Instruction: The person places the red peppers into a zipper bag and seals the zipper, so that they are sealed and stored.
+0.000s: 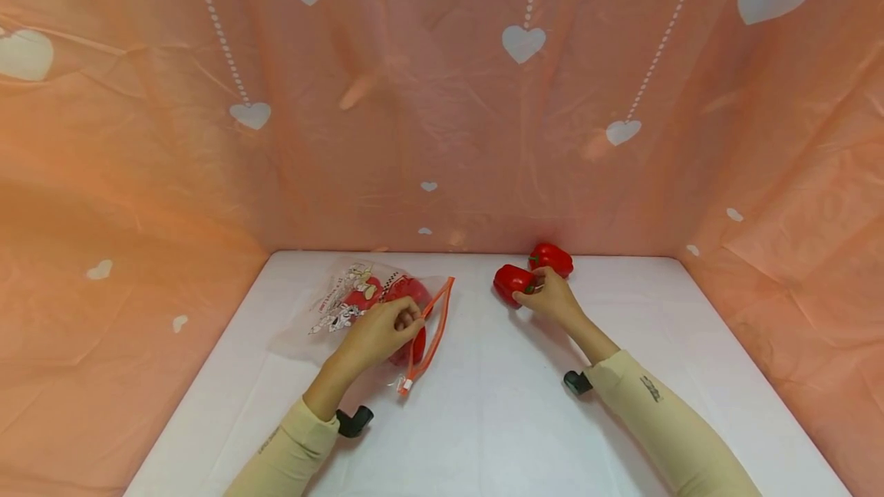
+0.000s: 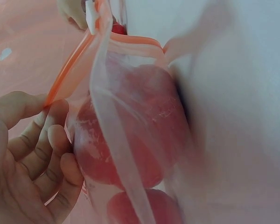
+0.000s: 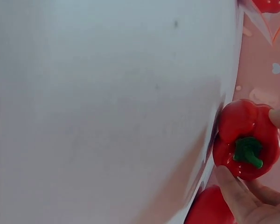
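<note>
My left hand (image 1: 385,328) pinches the orange zip edge of a clear zip bag (image 2: 100,84), holding its mouth apart. Red peppers (image 2: 135,126) show through the bag's plastic, which carries cartoon prints; a white slider (image 1: 407,384) sits at the near end of the zip. To the right, my right hand (image 1: 552,301) grips a red bell pepper (image 3: 245,135) between thumb and fingers, its green stem facing the wrist camera. Just behind that hand lies another red bell pepper (image 1: 552,259) on the white table.
A white-covered table (image 1: 476,420) spreads under both hands. Orange curtains (image 1: 442,136) with white hearts enclose it at the back and both sides. Dark wrist camera mounts (image 1: 354,422) jut from the sleeves.
</note>
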`<state>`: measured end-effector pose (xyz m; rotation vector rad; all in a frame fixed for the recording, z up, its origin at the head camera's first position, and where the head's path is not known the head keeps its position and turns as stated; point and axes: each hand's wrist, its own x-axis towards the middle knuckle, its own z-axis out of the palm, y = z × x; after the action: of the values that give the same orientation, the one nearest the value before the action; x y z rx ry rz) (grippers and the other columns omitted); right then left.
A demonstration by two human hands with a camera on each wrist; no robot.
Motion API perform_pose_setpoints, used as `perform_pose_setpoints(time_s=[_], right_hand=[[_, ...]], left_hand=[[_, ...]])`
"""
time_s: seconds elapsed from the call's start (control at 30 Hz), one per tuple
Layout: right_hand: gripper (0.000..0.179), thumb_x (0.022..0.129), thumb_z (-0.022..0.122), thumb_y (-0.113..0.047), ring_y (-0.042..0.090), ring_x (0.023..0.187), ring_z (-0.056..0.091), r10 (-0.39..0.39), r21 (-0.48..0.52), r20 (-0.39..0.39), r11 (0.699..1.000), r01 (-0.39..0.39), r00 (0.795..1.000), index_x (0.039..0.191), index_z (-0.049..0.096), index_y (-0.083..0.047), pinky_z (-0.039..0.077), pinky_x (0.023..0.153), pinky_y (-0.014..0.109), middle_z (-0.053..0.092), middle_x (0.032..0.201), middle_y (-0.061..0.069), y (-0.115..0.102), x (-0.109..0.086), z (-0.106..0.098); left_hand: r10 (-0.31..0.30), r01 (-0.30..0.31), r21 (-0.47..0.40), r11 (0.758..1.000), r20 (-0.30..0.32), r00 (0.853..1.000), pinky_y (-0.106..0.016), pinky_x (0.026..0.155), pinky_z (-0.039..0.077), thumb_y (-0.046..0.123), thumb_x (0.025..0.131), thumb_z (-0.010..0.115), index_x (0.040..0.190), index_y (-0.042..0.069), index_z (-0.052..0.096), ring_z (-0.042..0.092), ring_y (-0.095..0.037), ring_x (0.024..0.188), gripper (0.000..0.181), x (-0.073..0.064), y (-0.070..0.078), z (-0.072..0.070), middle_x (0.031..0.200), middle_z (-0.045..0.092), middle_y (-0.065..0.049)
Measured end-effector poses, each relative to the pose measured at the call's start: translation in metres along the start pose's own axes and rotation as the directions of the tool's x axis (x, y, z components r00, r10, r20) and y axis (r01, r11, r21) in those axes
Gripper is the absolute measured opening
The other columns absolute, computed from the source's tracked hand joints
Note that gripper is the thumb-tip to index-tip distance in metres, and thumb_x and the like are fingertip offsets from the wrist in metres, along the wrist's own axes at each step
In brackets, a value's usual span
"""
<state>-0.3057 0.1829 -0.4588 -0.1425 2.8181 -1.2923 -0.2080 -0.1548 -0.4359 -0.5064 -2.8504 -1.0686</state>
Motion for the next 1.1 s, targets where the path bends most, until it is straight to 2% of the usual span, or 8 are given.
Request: perform_pose_setpoints(time_s=[0.5,1.1], right_hand=[[0.062,0.094,0.083,-0.024,0.040,0.118,0.067,-0.040,0.053,0.063,0.998,0.037,0.997,0.139,0.053,0.006,0.060,0.095,0.049,0.069,0.127,0.024,-0.004,-0.019,0.004],[0.059,0.091,0.087,-0.020,0.033,0.111,0.069,-0.143,0.120,0.141,0.985,0.126,0.980,0.136,0.057,0.002,0.061,0.093,0.044,0.073,0.119,0.015,-0.019,-0.053,0.013]], left_hand=[[-0.010,0.010,0.012,1.000,0.001,1.000,-0.028,0.065,0.048,0.017,0.102,0.075,0.098,0.018,0.070,0.056,-0.009,0.073,0.006,0.001,0.000,0.000,0.080,0.063,0.010],[-0.017,0.017,0.022,1.000,-0.008,1.000,-0.028,0.062,0.047,0.018,0.101,0.075,0.098,0.019,0.069,0.055,-0.009,0.070,0.007,0.000,0.005,-0.002,0.079,0.063,0.010]])
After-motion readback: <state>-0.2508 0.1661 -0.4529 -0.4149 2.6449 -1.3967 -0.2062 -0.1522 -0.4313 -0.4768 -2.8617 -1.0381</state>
